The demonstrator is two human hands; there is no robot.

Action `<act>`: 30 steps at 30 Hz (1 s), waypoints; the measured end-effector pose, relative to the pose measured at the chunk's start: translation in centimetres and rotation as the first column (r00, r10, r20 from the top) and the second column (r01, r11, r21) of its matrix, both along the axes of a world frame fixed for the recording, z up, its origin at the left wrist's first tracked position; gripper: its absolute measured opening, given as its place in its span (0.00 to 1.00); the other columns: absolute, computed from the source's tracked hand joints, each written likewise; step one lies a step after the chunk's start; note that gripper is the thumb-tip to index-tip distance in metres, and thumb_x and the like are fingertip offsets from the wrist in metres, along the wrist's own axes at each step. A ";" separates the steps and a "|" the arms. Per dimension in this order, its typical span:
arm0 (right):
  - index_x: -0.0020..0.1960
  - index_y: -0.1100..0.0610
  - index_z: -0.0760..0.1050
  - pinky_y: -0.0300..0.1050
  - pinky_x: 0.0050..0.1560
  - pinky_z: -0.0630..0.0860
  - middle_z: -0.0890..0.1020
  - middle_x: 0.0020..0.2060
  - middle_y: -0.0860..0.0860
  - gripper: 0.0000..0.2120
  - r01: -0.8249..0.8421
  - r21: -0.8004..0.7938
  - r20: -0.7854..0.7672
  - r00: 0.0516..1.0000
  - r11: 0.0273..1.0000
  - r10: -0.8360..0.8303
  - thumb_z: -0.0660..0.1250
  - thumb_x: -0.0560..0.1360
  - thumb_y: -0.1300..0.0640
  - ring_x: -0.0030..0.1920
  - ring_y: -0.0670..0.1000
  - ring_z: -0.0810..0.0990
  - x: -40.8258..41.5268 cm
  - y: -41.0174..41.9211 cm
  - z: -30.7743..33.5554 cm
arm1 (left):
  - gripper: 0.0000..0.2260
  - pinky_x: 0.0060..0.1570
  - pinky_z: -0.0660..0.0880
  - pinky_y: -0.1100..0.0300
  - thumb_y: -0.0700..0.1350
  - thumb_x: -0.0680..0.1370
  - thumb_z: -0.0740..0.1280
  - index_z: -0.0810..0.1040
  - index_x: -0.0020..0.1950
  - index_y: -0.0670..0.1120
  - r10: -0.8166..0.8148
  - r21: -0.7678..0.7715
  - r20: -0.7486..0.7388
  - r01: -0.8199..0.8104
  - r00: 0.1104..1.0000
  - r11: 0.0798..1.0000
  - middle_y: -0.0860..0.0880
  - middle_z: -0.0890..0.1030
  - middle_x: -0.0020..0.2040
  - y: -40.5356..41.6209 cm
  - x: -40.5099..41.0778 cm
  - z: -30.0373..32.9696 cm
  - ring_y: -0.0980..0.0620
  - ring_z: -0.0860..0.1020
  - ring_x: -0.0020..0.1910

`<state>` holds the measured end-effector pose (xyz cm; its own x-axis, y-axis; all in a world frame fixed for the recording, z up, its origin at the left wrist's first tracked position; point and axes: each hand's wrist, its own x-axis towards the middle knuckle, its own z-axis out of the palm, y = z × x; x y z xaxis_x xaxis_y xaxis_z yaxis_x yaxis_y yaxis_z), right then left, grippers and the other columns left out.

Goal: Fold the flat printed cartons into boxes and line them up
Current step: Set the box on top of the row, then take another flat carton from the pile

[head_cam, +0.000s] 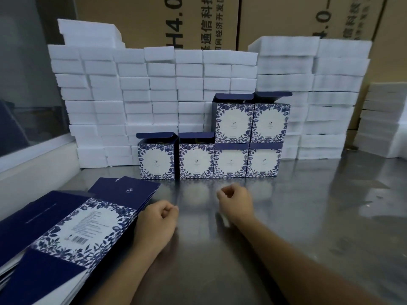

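Six folded boxes (196,160) stood at 12 o'clock against foam blocks (132,102). Flat cartons (72,230) lay at 9 on bench (308,205). Left grip (157,219) and right grip (236,200) clenched, empty.

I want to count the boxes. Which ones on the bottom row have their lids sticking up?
The two left boxes on the bottom row, the far-left box and its neighbour. Their dark blue lids stand open. The two to their right have boxes stacked on top.

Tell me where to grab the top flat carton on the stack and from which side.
Probably pinch the top flat carton at its right long edge, coming from the right where the left hand already sits. That edge overhangs the fanned stack, so fingers can slip under.
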<state>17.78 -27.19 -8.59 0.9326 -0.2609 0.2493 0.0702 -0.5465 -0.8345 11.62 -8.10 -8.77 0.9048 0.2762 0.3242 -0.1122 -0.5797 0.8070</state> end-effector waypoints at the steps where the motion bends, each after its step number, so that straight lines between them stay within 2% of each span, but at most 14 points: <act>1: 0.41 0.54 0.80 0.48 0.52 0.79 0.84 0.38 0.51 0.06 0.015 0.061 0.019 1.000 0.998 -0.016 0.68 0.76 0.56 0.45 0.52 0.83 -0.9 0.2 -0.1 | 0.12 0.38 0.75 0.57 0.47 0.76 0.68 0.77 0.32 0.49 0.001 0.026 0.003 -0.001 1.000 1.000 0.54 0.80 0.29 0.0 -0.2 0.1 0.55 0.78 0.31; 3: 0.38 0.54 0.79 0.42 0.45 0.78 0.83 0.34 0.48 0.08 -0.001 0.153 0.041 0.999 0.988 -0.005 0.69 0.76 0.57 0.39 0.47 0.82 -2.7 0.7 -0.2 | 0.13 0.39 0.77 0.55 0.47 0.77 0.68 0.77 0.32 0.49 -0.007 0.087 0.010 0.006 1.000 0.996 0.54 0.80 0.28 -0.2 -0.6 0.2 0.53 0.79 0.32; 5: 0.37 0.55 0.80 0.39 0.38 0.76 0.84 0.33 0.51 0.09 -0.051 0.253 0.070 0.997 0.966 0.034 0.69 0.75 0.59 0.33 0.45 0.80 -4.5 1.0 -0.3 | 0.12 0.39 0.77 0.54 0.46 0.77 0.68 0.77 0.33 0.49 -0.030 0.147 0.016 0.027 0.999 0.989 0.54 0.80 0.28 -0.3 -1.4 0.5 0.53 0.79 0.32; 8: 0.38 0.61 0.80 0.41 0.38 0.77 0.84 0.33 0.55 0.08 -0.096 0.421 0.111 0.992 0.902 0.053 0.68 0.76 0.62 0.32 0.46 0.79 -6.4 0.6 0.0 | 0.10 0.39 0.77 0.55 0.46 0.77 0.68 0.77 0.36 0.48 -0.060 0.300 0.077 0.035 0.995 0.953 0.55 0.79 0.32 -0.6 -2.9 0.8 0.52 0.78 0.34; 10: 0.40 0.62 0.79 0.34 0.32 0.73 0.82 0.32 0.54 0.08 -0.117 0.510 0.120 0.991 0.852 0.064 0.67 0.78 0.63 0.28 0.43 0.76 -7.1 0.1 0.4 | 0.06 0.46 0.74 0.52 0.47 0.77 0.68 0.79 0.40 0.48 -0.064 0.469 0.147 -0.013 0.987 0.883 0.53 0.80 0.38 -0.6 -3.8 1.1 0.49 0.79 0.41; 12: 0.42 0.64 0.78 0.31 0.29 0.70 0.80 0.32 0.55 0.08 -0.129 0.551 0.111 0.991 0.824 0.080 0.66 0.79 0.64 0.26 0.41 0.75 -7.4 -0.1 0.9 | 0.06 0.54 0.66 0.50 0.49 0.76 0.69 0.80 0.48 0.47 0.016 0.607 0.199 -0.137 0.980 0.783 0.50 0.79 0.47 -0.4 -4.2 1.6 0.47 0.77 0.48; 15: 0.44 0.65 0.78 0.31 0.29 0.70 0.80 0.34 0.56 0.07 -0.131 0.549 0.104 0.991 0.825 0.089 0.66 0.80 0.64 0.25 0.40 0.74 -7.4 0.0 1.1 | 0.17 0.62 0.61 0.44 0.54 0.74 0.70 0.77 0.60 0.48 0.193 0.678 0.232 -0.301 0.953 0.671 0.45 0.75 0.59 0.8 -4.4 2.5 0.44 0.73 0.58; 18: 0.43 0.64 0.78 0.31 0.29 0.70 0.80 0.33 0.56 0.07 -0.135 0.543 0.108 0.990 0.829 0.091 0.66 0.80 0.64 0.25 0.40 0.74 -7.4 0.3 1.0 | 0.31 0.68 0.57 0.39 0.61 0.73 0.68 0.66 0.71 0.50 0.401 0.743 0.039 -0.294 0.915 0.601 0.42 0.67 0.71 2.5 -4.1 2.9 0.40 0.65 0.70; 20: 0.41 0.63 0.78 0.31 0.28 0.70 0.80 0.32 0.55 0.09 -0.138 0.548 0.113 0.990 0.825 0.090 0.66 0.80 0.64 0.25 0.40 0.74 -7.4 0.3 1.0 | 0.34 0.67 0.60 0.40 0.65 0.74 0.65 0.62 0.74 0.50 0.500 0.752 -0.105 -0.260 0.860 0.605 0.40 0.65 0.73 3.6 -3.9 2.9 0.39 0.63 0.71; 23: 0.38 0.60 0.78 0.31 0.28 0.70 0.80 0.31 0.53 0.11 -0.131 0.553 0.117 0.990 0.823 0.078 0.66 0.79 0.64 0.25 0.41 0.74 -7.2 0.3 1.0 | 0.29 0.64 0.66 0.43 0.65 0.77 0.60 0.66 0.71 0.48 0.524 0.708 -0.225 -0.232 0.822 0.667 0.39 0.70 0.69 4.9 -3.5 2.7 0.39 0.69 0.67; 26: 0.37 0.60 0.78 0.31 0.28 0.70 0.80 0.30 0.53 0.11 -0.130 0.547 0.115 0.990 0.827 0.079 0.66 0.79 0.63 0.25 0.41 0.74 -7.2 0.4 0.9 | 0.24 0.63 0.67 0.44 0.63 0.79 0.58 0.70 0.66 0.46 0.504 0.675 -0.236 -0.233 0.831 0.700 0.40 0.75 0.65 5.4 -3.2 2.6 0.39 0.72 0.64; 30: 0.38 0.60 0.78 0.31 0.28 0.70 0.80 0.30 0.53 0.11 -0.138 0.545 0.118 0.989 0.827 0.087 0.66 0.80 0.63 0.25 0.40 0.74 -7.1 0.4 0.9 | 0.23 0.59 0.70 0.47 0.62 0.79 0.59 0.74 0.62 0.46 0.472 0.619 -0.219 -0.252 0.854 0.744 0.41 0.78 0.60 5.9 -3.2 2.8 0.40 0.75 0.59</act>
<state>10.65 -26.82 -7.74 0.9460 -0.2728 0.1749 0.1868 0.0178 -0.9822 8.44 -2.18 -6.00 0.8505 0.4793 0.2168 0.4179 -0.8659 0.2748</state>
